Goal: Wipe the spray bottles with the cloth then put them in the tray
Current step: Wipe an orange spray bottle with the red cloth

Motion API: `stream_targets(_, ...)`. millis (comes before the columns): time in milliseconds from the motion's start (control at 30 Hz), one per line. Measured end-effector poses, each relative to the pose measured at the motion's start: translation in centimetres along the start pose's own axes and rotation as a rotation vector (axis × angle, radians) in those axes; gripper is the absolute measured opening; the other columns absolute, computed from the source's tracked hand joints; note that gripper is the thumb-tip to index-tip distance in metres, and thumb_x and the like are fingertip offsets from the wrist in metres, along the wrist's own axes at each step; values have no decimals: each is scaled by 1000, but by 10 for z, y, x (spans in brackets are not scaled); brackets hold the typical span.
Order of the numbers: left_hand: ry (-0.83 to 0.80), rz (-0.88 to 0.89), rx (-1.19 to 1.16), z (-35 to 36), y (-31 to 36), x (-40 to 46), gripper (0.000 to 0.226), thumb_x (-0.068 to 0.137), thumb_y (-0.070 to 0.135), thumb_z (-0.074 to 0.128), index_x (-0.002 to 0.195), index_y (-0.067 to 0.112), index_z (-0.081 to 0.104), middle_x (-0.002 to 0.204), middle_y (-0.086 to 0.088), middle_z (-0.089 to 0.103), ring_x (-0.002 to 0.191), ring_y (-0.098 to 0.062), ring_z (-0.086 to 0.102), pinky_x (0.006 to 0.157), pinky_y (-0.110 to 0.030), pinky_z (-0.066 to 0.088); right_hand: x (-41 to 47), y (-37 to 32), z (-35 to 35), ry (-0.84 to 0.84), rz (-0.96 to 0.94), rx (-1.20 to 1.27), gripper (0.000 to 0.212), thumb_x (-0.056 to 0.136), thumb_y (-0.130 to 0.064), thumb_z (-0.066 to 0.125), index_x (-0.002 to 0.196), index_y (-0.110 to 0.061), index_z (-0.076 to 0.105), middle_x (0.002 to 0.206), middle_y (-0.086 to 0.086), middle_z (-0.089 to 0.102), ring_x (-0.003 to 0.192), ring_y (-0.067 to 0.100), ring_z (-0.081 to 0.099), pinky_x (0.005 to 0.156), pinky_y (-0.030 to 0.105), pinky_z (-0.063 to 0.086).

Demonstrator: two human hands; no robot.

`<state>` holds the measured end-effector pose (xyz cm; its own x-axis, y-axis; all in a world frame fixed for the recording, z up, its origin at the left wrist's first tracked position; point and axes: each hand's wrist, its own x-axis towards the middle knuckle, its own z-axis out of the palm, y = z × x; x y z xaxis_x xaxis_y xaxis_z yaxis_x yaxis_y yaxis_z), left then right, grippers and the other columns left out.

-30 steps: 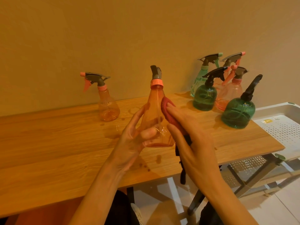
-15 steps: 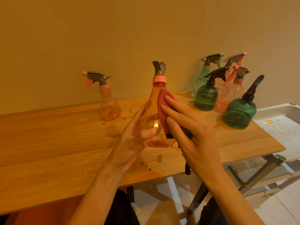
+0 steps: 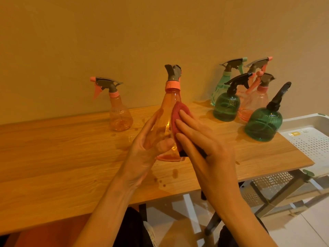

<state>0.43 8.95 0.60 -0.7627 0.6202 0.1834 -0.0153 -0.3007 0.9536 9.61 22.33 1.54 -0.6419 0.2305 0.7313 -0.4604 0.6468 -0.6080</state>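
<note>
Orange bottle (image 3: 168, 120): you hold it upright above the wooden table (image 3: 53, 157), near the front edge, its grey trigger head on top.
Left hand (image 3: 144, 152): your fingers curl round the bottle's lower body from the left, thumb across the front near the base.
Right hand (image 3: 204, 145): your fingers lie straight and press the red cloth (image 3: 178, 116) flat against the bottle's right side; a dark edge of the cloth shows under your palm.
Second orange bottle (image 3: 120, 113): stands alone on the table, back left, well apart from your hands.
Other bottles: two dark green ones (image 3: 227, 107) (image 3: 263, 123), a pale green one (image 3: 222, 86) and two pinkish ones (image 3: 256, 104) cluster at the back right corner.
Tray (image 3: 313, 138): white, perforated, just beside the table's right end, with no bottle visible inside it.
</note>
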Motion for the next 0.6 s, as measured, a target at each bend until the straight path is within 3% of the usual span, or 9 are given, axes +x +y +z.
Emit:
stream_targets(133, -57, 7, 67, 0, -2, -2, 110, 63, 47, 93, 156, 31, 37, 146, 0, 59, 136, -23, 55, 108, -46, 49, 22, 2, -1, 49, -5, -52, 36, 98, -14, 64, 133, -8, 62, 144, 3, 56, 140, 11, 46, 113, 22, 39)
stream_targets(300, -20, 41, 58, 2, 2, 1, 108, 66, 46, 91, 157, 27, 37, 147, -1, 59, 136, -23, 55, 106, -42, 50, 31, 0, 1, 55, -12, -53, 37, 96, -15, 65, 133, -9, 62, 143, 2, 56, 139, 11, 48, 112, 21, 40)
stream_targets(400, 32, 26, -37, 3, 5, 2, 113, 59, 46, 95, 155, 28, 38, 144, -4, 61, 133, -24, 58, 94, -33, 56, 16, 0, 0, 2, 2, -32, 38, 96, -23, 64, 133, -13, 61, 144, -1, 55, 139, 10, 48, 113, 27, 42)
stream_targets(600, 53, -27, -34, 4, 3, 1, 116, 51, 52, 96, 152, 27, 44, 141, 0, 64, 129, -19, 61, 86, -26, 58, -4, 4, 2, 26, 22, 79, 38, 96, -22, 61, 131, -11, 64, 143, 0, 58, 141, 15, 47, 113, 40, 44)
